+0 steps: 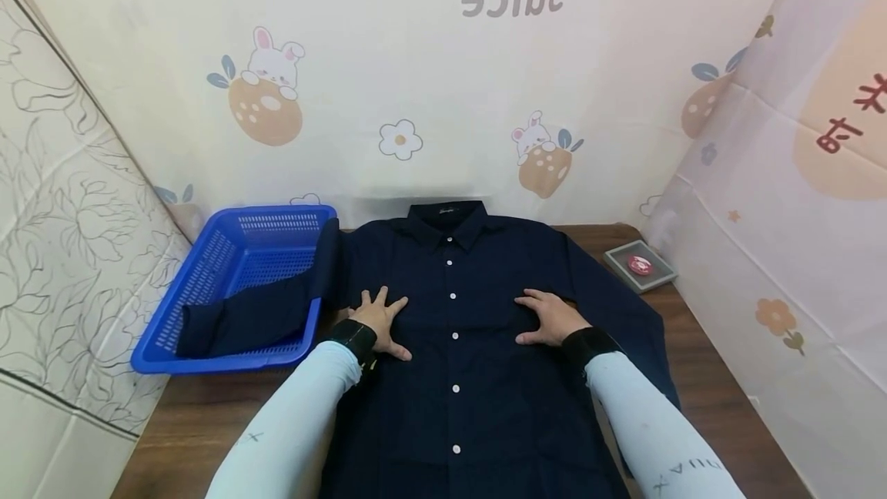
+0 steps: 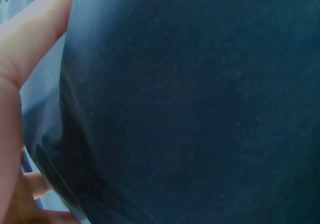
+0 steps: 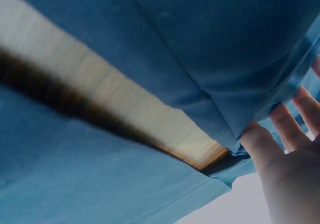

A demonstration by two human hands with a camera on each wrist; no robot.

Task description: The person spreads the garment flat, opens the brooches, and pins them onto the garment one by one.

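Observation:
A navy button-up shirt (image 1: 423,399) lies front side up on the table, collar toward the back wall, its white buttons done up down the middle. With fingers spread, my left hand (image 1: 377,320) rests on the chest near the left armpit. My right hand (image 1: 550,318) lies on the opposite side of the chest, its fingers extended toward the buttons. In the right wrist view, the fingers (image 3: 262,144) touch the cloth beside the gap between body and sleeve. The left sleeve (image 1: 256,318) hangs over into a blue basket (image 1: 315,329); the other sleeve (image 1: 617,299) angles down along the right.
A small grey-framed box (image 1: 640,265) with a red round item on it sits at the table's back right. Brown wooden table (image 1: 201,422) shows at the left front and along the right edge. Printed curtains (image 1: 443,60) enclose the back and sides.

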